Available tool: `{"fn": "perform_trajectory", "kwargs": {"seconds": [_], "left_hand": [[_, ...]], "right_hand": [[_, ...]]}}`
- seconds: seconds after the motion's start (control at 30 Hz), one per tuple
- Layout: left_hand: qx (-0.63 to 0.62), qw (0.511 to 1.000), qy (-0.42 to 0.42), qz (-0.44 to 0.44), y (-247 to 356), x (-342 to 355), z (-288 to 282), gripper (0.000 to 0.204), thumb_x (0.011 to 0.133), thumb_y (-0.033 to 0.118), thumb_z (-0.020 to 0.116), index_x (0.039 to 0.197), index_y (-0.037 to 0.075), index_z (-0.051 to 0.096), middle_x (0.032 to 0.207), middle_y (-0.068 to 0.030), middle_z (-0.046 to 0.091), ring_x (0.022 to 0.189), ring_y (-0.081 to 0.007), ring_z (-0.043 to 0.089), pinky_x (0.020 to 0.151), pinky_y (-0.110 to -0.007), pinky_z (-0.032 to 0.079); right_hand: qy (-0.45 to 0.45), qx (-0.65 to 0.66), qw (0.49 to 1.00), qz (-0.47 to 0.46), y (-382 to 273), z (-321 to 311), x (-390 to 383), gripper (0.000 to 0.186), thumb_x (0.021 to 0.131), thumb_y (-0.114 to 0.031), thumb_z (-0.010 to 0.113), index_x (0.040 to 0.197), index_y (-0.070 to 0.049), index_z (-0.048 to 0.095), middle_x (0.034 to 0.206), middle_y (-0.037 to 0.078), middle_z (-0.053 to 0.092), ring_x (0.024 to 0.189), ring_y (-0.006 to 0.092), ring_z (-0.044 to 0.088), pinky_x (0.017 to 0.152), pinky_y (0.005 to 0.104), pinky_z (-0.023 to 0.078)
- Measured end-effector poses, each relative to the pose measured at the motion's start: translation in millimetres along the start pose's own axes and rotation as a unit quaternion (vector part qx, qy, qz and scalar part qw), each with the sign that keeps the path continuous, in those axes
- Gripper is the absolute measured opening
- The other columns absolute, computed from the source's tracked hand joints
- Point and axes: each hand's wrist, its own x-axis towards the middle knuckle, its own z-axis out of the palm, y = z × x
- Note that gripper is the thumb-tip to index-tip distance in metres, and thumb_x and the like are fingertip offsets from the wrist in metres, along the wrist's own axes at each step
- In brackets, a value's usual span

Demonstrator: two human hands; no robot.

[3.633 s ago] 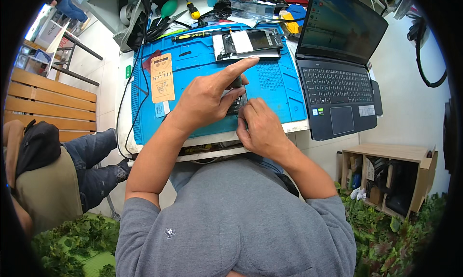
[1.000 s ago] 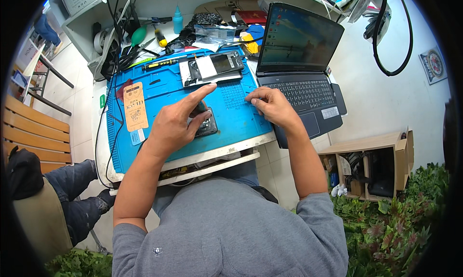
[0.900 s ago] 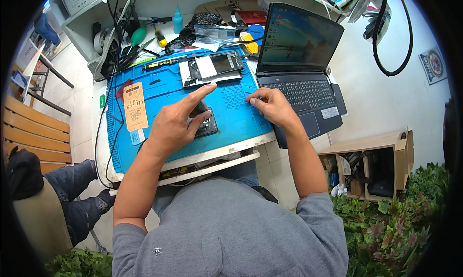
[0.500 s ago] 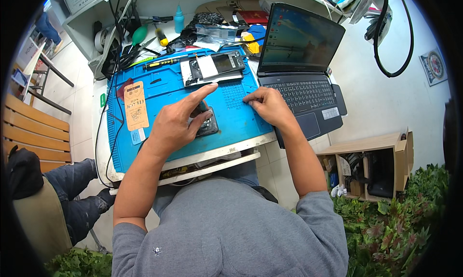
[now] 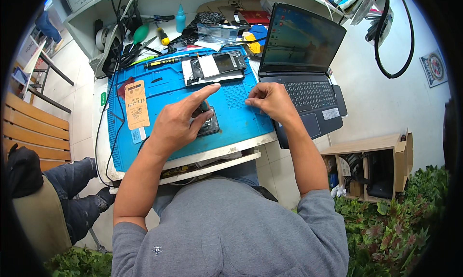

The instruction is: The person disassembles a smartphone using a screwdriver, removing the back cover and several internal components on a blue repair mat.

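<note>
Near the front edge of the blue work mat (image 5: 243, 125): dark phone-shaped device (image 5: 211, 126), lying flat, partly covered by the left hand (image 5: 179, 119). Curled narrow there, around a teal-handled tool (image 5: 205, 105), with index finger stretched out beyond. Roughly upright, by the look of it; cannot tell about tip contact, hidden behind fingers.

On the other side, right hand (image 5: 271, 102) pinched narrow at the fingertips, near the dimpled grid (image 5: 235, 96) in the mat. Cannot tell about anything tiny between finger and thumb.

For good handling, as a judgement: hold the tool square to the device, press straight down, and avoid leaning, for fear of slipping across small parts. Brace the device against sliding on the mat. Lift the left fingers a little for a clear look at the tip. With anything tiny in the pinch, best to set down gently, low over the mat, one piece per dimple, never flicking.

Mind the laptop (image 5: 308, 98), just beside the right forearm; avoid knocking. Leave alone the second phone (image 5: 229, 63) toward the back of the mat, the yellow-and-black screwdriver (image 5: 166, 62) left of there, and the brown card (image 5: 137, 101) left of the left hand.
</note>
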Motion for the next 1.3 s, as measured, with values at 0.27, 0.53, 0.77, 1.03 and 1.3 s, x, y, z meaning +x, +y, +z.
{"fn": "perform_trajectory", "kwargs": {"seconds": [0.27,0.53,0.77,1.03,1.3], "left_hand": [[-0.010,1.000,-0.003,-0.002,2.8,0.3,-1.0,0.076,0.094,0.000,0.084,0.162,0.022,0.058,0.110,-0.0096,0.081,0.091,-0.0256,0.083,0.078,-0.039,0.065],[0.036,0.999,-0.033,0.023,7.2,3.2,-0.2,0.078,0.095,-0.007,0.079,0.163,0.024,0.058,0.111,-0.0094,0.080,0.093,-0.0257,0.079,0.088,-0.039,0.065],[-0.040,0.998,-0.046,-0.023,13.2,6.9,-2.4,0.074,0.094,-0.004,0.081,0.161,0.022,0.061,0.109,-0.0101,0.079,0.093,-0.0242,0.079,0.090,-0.038,0.065],[0.055,0.997,-0.046,-0.010,20.1,10.2,-5.0,0.076,0.092,-0.004,0.082,0.161,0.021,0.062,0.117,-0.0113,0.082,0.093,-0.0238,0.080,0.087,-0.037,0.065],[0.028,0.997,-0.068,-0.002,20.7,20.4,-8.5,0.075,0.091,-0.001,0.085,0.160,0.022,0.064,0.111,-0.0097,0.083,0.093,-0.0213,0.079,0.084,-0.036,0.066]], "right_hand": [[0.013,0.038,0.997,-0.066,6.2,5.7,-3.7,0.012,0.089,0.001,0.085,0.100,0.003,0.082,0.086,0.012,0.080,0.076,0.0173,0.074,0.075,0.0340,0.060],[0.064,0.015,0.988,-0.141,-18.9,15.6,-25.1,0.008,0.093,-0.002,0.081,0.101,0.001,0.081,0.095,0.014,0.077,0.077,0.0243,0.072,0.073,0.0380,0.058],[0.075,-0.020,0.952,-0.298,-23.0,54.1,-41.3,0.015,0.089,0.002,0.073,0.102,-0.002,0.080,0.098,0.013,0.071,0.102,0.0342,0.069,0.087,0.0456,0.057],[0.063,-0.020,0.957,-0.281,-10.1,84.3,-48.4,0.013,0.087,-0.002,0.076,0.100,0.000,0.080,0.095,0.013,0.069,0.097,0.0347,0.067,0.086,0.0475,0.057],[0.073,-0.013,0.959,-0.274,-7.0,83.3,-47.4,0.011,0.090,-0.004,0.076,0.099,-0.001,0.080,0.092,0.014,0.070,0.094,0.0362,0.068,0.086,0.0490,0.056]]}}
